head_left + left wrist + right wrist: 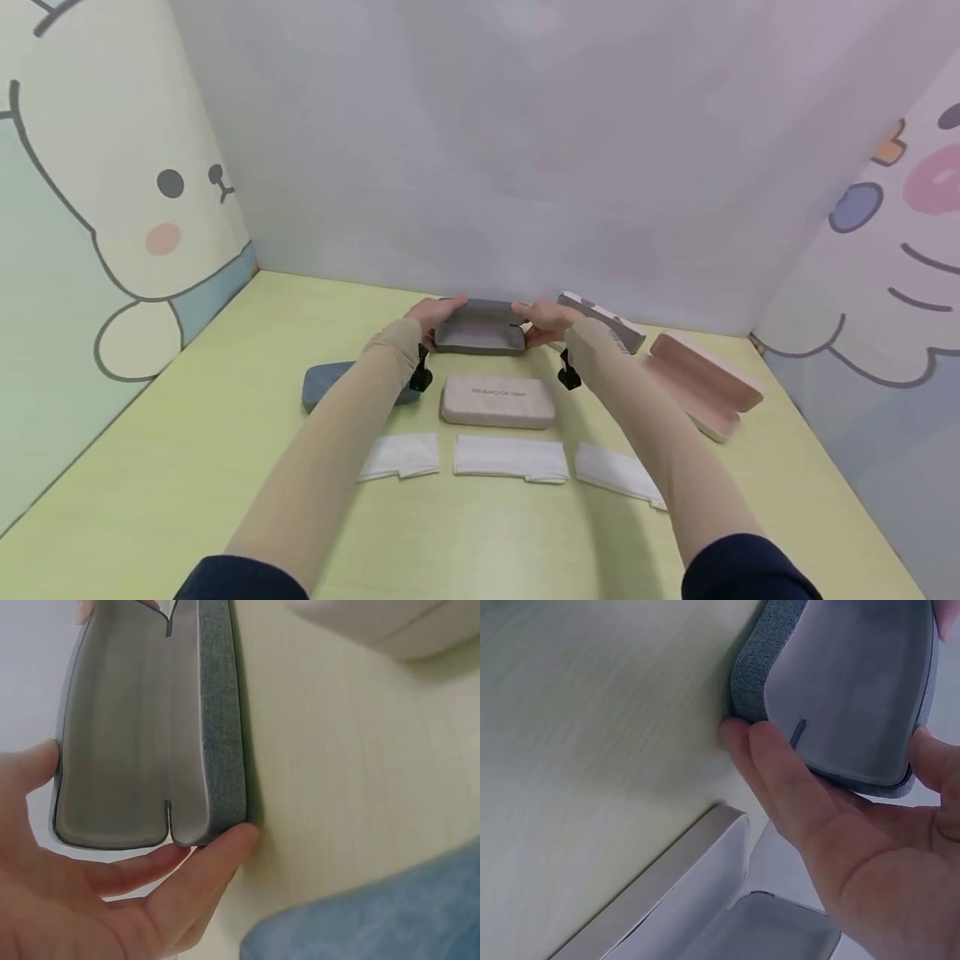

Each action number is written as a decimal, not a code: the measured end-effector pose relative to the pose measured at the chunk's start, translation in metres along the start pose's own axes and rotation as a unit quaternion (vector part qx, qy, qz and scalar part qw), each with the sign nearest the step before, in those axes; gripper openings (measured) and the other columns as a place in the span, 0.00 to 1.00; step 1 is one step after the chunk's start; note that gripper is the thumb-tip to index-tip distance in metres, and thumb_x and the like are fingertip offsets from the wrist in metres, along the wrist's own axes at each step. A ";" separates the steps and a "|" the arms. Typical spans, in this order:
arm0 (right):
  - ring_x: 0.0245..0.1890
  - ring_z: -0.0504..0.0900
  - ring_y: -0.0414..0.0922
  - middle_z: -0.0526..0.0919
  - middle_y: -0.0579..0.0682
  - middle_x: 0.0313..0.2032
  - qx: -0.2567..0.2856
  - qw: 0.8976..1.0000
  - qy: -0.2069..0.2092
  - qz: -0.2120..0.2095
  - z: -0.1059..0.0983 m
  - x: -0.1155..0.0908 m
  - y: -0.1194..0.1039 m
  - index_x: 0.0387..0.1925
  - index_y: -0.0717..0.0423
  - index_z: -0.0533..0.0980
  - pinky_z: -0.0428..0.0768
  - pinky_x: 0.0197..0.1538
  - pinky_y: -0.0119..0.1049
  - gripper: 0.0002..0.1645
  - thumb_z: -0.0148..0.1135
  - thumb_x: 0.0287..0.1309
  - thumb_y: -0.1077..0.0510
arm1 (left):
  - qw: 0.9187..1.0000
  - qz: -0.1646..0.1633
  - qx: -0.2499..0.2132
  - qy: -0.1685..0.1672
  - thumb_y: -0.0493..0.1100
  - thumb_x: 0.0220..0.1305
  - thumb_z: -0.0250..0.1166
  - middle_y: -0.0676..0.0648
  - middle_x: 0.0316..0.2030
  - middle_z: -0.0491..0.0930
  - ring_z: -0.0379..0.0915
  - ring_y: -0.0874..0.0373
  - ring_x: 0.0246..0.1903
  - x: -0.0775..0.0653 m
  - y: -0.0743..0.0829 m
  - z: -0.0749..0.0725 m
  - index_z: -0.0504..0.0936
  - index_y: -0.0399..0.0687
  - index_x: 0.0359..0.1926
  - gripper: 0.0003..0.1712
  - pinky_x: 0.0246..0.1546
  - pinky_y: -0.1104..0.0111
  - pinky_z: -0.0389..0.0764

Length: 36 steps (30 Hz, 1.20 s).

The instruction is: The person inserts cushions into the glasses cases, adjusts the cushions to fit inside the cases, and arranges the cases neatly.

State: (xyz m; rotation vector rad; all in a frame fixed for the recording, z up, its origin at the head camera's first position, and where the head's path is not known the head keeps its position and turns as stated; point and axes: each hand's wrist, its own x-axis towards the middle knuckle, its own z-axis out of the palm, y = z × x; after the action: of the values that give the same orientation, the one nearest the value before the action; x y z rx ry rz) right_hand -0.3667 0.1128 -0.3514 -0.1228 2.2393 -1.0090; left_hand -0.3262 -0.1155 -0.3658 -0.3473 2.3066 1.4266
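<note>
Two hands of mine are on one open, rectangular, grey fabric-covered case with smooth grey lining, at the far side of the pale yellow-green wooden table. My left hand pinches its nine o'clock end, the thumb on the outer rim of the lid and the fingers at the lower half, partly bent. My right hand holds the three o'clock end in the same manner, neither spread wide nor closed in a fist. The two halves of the case stand apart, with a notch between them at each end; whether it rests fully on the table, I cannot tell.

From this grey case, a closed, rounded, pale beige case with dark lettering lies at six o'clock. A closed blue case is at eight o'clock, partly hidden by my left forearm. At three o'clock, beside my right hand, is an open white-and-grey case, and somewhat lower, towards four o'clock, an open long pink case. Three folded white cloths lie nearer to me, at about seven, six and between four and five o'clock.
</note>
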 end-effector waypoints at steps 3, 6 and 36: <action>0.33 0.82 0.46 0.72 0.72 0.59 0.010 1.000 -0.003 0.002 -0.002 -0.003 0.005 0.73 0.67 0.45 0.75 0.62 0.47 0.42 0.36 0.73 0.41 | 1.000 -0.002 0.000 -0.008 0.69 0.64 0.50 0.36 0.71 0.57 0.65 0.34 0.62 -0.003 0.002 0.004 0.52 0.42 0.74 0.49 0.54 0.50 0.78; 0.40 0.82 0.50 0.69 0.73 0.61 0.022 1.000 -0.002 0.004 -0.005 -0.005 0.011 0.73 0.66 0.44 0.75 0.62 0.46 0.41 0.36 0.74 0.42 | 1.000 -0.007 0.004 -0.012 0.70 0.63 0.51 0.35 0.70 0.58 0.65 0.34 0.62 -0.004 0.004 0.009 0.52 0.42 0.74 0.50 0.54 0.50 0.78; 0.60 0.73 0.63 0.65 0.75 0.63 0.043 0.998 0.007 -0.034 -0.010 -0.030 0.032 0.73 0.68 0.40 0.74 0.62 0.48 0.44 0.36 0.73 0.40 | 0.985 0.055 0.153 0.061 0.72 0.66 0.39 0.35 0.69 0.62 0.68 0.40 0.62 -0.013 0.014 0.021 0.58 0.37 0.71 0.49 0.53 0.53 0.78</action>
State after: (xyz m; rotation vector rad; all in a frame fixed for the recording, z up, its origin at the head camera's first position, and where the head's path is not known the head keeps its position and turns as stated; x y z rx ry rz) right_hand -0.3436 0.1512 -0.3528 -0.1550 2.2138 -1.1440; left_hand -0.3154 -0.0903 -0.3573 -0.2230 2.6322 1.1003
